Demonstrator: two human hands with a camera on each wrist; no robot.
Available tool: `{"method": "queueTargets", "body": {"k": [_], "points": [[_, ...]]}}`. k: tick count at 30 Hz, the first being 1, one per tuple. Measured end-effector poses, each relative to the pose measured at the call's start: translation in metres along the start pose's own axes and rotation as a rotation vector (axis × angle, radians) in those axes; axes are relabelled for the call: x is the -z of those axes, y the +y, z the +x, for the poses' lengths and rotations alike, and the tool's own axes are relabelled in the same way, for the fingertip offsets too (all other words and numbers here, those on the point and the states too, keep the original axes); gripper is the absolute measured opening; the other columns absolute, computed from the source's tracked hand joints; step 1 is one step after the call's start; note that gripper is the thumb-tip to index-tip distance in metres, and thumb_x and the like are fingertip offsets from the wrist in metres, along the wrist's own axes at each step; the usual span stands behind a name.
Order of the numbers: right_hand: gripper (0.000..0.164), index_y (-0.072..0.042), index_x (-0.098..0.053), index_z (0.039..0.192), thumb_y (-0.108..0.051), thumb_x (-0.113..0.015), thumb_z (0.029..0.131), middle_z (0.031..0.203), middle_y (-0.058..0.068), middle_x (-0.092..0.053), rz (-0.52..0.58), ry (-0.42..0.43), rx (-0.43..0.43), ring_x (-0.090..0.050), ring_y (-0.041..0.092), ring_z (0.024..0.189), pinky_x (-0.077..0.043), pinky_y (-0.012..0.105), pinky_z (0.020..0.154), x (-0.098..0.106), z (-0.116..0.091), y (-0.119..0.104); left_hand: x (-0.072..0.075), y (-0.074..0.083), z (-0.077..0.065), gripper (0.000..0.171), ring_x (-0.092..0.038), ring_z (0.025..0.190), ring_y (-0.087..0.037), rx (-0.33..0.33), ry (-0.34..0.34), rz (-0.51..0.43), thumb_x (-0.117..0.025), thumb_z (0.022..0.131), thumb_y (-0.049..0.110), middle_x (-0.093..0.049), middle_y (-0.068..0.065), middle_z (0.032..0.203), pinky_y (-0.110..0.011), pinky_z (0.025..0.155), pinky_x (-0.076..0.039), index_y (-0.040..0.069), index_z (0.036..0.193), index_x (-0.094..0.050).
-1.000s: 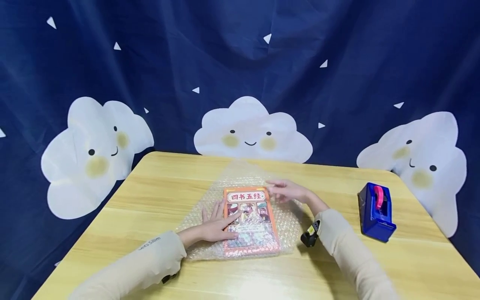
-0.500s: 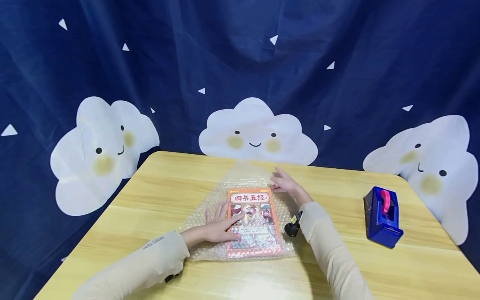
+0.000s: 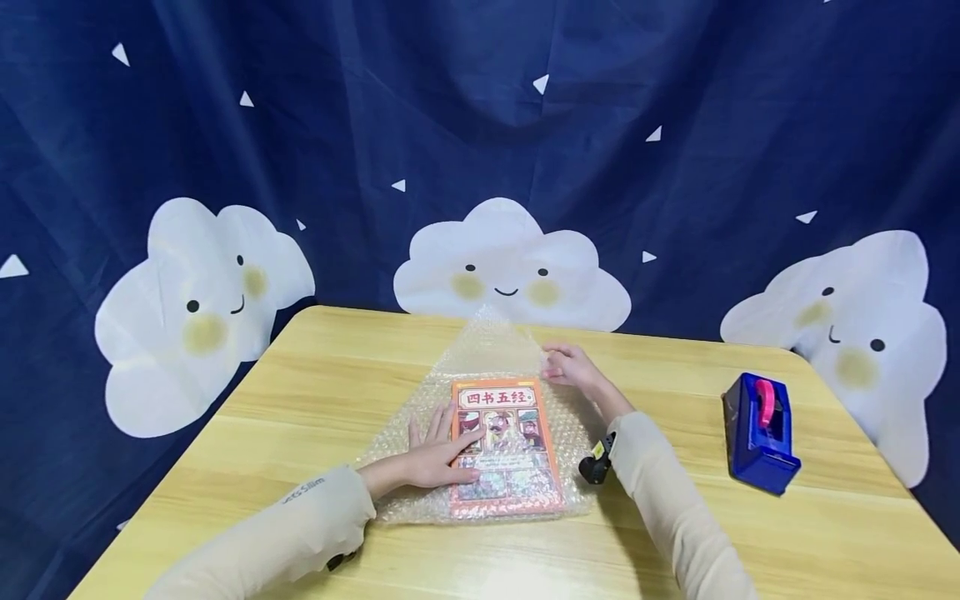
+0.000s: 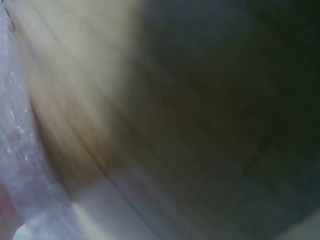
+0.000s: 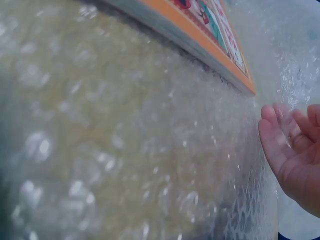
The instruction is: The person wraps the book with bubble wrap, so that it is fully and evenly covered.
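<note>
An orange-bordered book [image 3: 510,492] lies face up on a sheet of bubble wrap [image 3: 480,354], part of which covers the book's lower half. My left hand [image 3: 431,460] rests on the book's left side with its fingers spread. Past the book's upper right corner, my right hand [image 3: 572,367] pinches the edge of the wrap. In the right wrist view, the curled fingers [image 5: 280,150] hold the clear sheet beside the book's corner. The left wrist view is dark and blurred, with only a strip of wrap [image 4: 20,135] at its left.
A blue tape dispenser [image 3: 761,437] with a pink roll in it stands at the right of the wooden table [image 3: 300,400]. Behind the table's far edge hangs a dark blue curtain [image 3: 337,125] printed with clouds.
My right hand has moved from the book's upper right corner to the wrap's far right edge and taken hold of it. The wrap's far corner has risen slightly. My left hand stays put.
</note>
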State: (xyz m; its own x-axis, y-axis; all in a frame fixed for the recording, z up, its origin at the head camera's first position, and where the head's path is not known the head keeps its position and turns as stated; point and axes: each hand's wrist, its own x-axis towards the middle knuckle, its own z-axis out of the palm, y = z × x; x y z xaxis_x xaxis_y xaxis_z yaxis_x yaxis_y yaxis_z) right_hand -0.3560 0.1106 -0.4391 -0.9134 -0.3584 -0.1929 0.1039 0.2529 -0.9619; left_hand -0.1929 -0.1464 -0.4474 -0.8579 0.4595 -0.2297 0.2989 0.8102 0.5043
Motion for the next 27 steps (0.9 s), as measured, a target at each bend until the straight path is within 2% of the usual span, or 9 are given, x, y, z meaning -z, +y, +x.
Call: {"method": "queueTargets", "body": {"k": [5, 8, 9, 11, 15, 17, 20, 25, 27], "points": [[0.046, 0.013, -0.045, 0.124, -0.024, -0.037, 0.098, 0.100, 0.015, -0.055, -0.074, -0.041, 0.021, -0.057, 0.017, 0.082, -0.048, 0.038, 0.089, -0.003, -0.004, 0.003, 0.000, 0.000, -0.001, 0.068, 0.018, 0.135, -0.039, 0.014, 0.021, 0.023, -0.051, 0.086, 0.054, 0.019, -0.018, 0.149, -0.070, 0.093, 0.016, 0.028, 0.144, -0.026], [0.052, 0.012, -0.053, 0.116, -0.034, -0.041, 0.097, 0.099, 0.015, -0.056, -0.178, -0.052, 0.033, -0.056, 0.017, 0.083, -0.048, 0.038, 0.089, -0.006, -0.006, 0.005, 0.000, 0.000, -0.002, 0.068, 0.019, 0.134, -0.039, 0.011, 0.020, 0.023, -0.050, 0.087, 0.054, 0.019, -0.019, 0.149, -0.070, 0.093, 0.017, 0.028, 0.145, -0.026], [0.051, 0.011, -0.056, 0.111, -0.037, -0.043, 0.096, 0.098, 0.013, -0.058, -0.224, -0.052, 0.038, -0.056, 0.016, 0.083, -0.050, 0.036, 0.086, -0.008, -0.006, 0.006, 0.000, 0.000, -0.002, 0.068, 0.019, 0.134, -0.039, 0.010, 0.016, 0.021, -0.050, 0.087, 0.054, 0.019, -0.020, 0.149, -0.069, 0.093, 0.017, 0.028, 0.145, -0.025], [0.047, 0.005, -0.061, 0.098, -0.039, -0.048, 0.093, 0.086, 0.009, -0.058, -0.323, -0.051, 0.046, -0.054, 0.014, 0.075, -0.052, 0.031, 0.076, -0.010, -0.006, 0.006, -0.001, 0.000, -0.002, 0.069, 0.020, 0.134, -0.039, 0.008, 0.013, 0.017, -0.050, 0.087, 0.054, 0.019, -0.020, 0.149, -0.070, 0.093, 0.017, 0.028, 0.145, -0.025], [0.028, 0.000, -0.055, 0.081, -0.027, -0.060, 0.088, 0.078, 0.004, -0.055, -0.448, -0.104, 0.133, -0.045, 0.011, 0.066, -0.041, 0.023, 0.060, -0.013, -0.007, 0.005, -0.001, -0.001, 0.000, 0.069, 0.020, 0.134, -0.038, 0.013, 0.018, 0.018, -0.051, 0.086, 0.054, 0.019, -0.019, 0.149, -0.070, 0.094, 0.016, 0.029, 0.145, -0.025], [0.022, 0.001, -0.055, 0.083, -0.018, -0.064, 0.083, 0.078, 0.005, -0.053, -0.472, -0.155, 0.192, -0.043, 0.011, 0.064, -0.040, 0.023, 0.058, -0.013, -0.008, 0.005, -0.002, -0.002, 0.000, 0.069, 0.020, 0.134, -0.038, 0.013, 0.018, 0.017, -0.050, 0.086, 0.055, 0.020, -0.018, 0.149, -0.069, 0.094, 0.017, 0.029, 0.145, -0.024], [0.026, 0.003, -0.052, 0.086, -0.014, -0.070, 0.078, 0.079, 0.008, -0.048, -0.520, -0.215, 0.235, -0.040, 0.013, 0.065, -0.040, 0.024, 0.059, -0.014, -0.009, 0.004, -0.003, -0.004, 0.001, 0.070, 0.022, 0.133, -0.038, 0.004, 0.007, 0.002, -0.049, 0.086, 0.055, 0.022, -0.019, 0.148, -0.069, 0.093, 0.019, 0.029, 0.145, -0.023], [0.036, -0.005, -0.047, 0.086, -0.024, -0.075, 0.074, 0.087, 0.008, -0.037, -0.662, -0.234, 0.186, -0.037, 0.020, 0.079, -0.036, 0.030, 0.066, -0.019, -0.014, -0.001, -0.001, -0.003, -0.001, 0.069, 0.024, 0.132, -0.039, -0.006, -0.003, -0.025, -0.049, 0.087, 0.053, 0.021, -0.022, 0.147, -0.069, 0.092, 0.020, 0.027, 0.145, -0.023], [0.037, -0.006, -0.047, 0.086, -0.026, -0.075, 0.074, 0.088, 0.007, -0.036, -0.693, -0.241, 0.167, -0.037, 0.022, 0.082, -0.037, 0.031, 0.068, -0.019, -0.014, -0.003, -0.002, -0.003, 0.000, 0.070, 0.024, 0.132, -0.038, -0.002, -0.002, -0.034, -0.050, 0.087, 0.053, 0.021, -0.021, 0.147, -0.068, 0.092, 0.021, 0.027, 0.146, -0.022]]}}
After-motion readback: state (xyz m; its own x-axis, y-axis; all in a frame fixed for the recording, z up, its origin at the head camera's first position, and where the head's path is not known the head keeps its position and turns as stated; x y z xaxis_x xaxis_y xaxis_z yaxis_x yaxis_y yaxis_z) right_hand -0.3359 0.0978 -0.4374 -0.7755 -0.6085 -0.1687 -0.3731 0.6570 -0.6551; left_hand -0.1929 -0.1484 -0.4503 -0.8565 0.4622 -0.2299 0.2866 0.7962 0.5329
